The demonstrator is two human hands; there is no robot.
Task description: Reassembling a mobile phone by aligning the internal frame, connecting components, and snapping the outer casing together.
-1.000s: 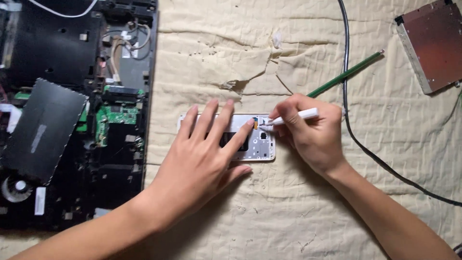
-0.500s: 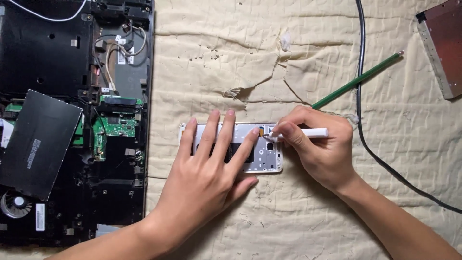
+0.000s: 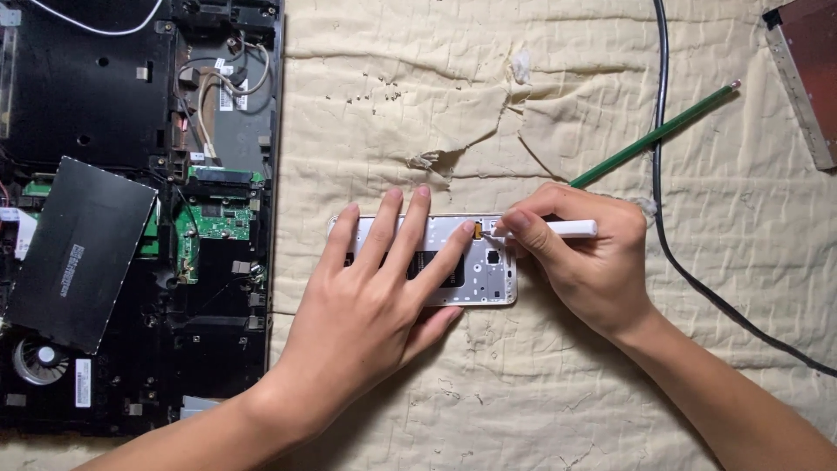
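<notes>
I see the left hand laid flat with its fingers spread apart, pressing down on the opened white phone, which lies lengthwise on the cream cloth near the centre of the scene. The fingers cover most of the phone's left and middle portions; only its right end, with small components and screw holes, remains exposed. I see the right hand just right of the phone, its thumb and fingers pinched together on a thin white tool. The tool tip meets the phone's far right corner, beside a small orange connector. A green pencil lies diagonally on the cloth beyond the right hand, its near end hidden behind the knuckles. A black cable runs down the cloth to the right of the pencil and curves off toward the right edge. At the far right corner sits a reddish-brown flat drive with a metal rail. To the left, an opened black laptop chassis shows a green circuit board, a fan and a loose black rectangular panel.
</notes>
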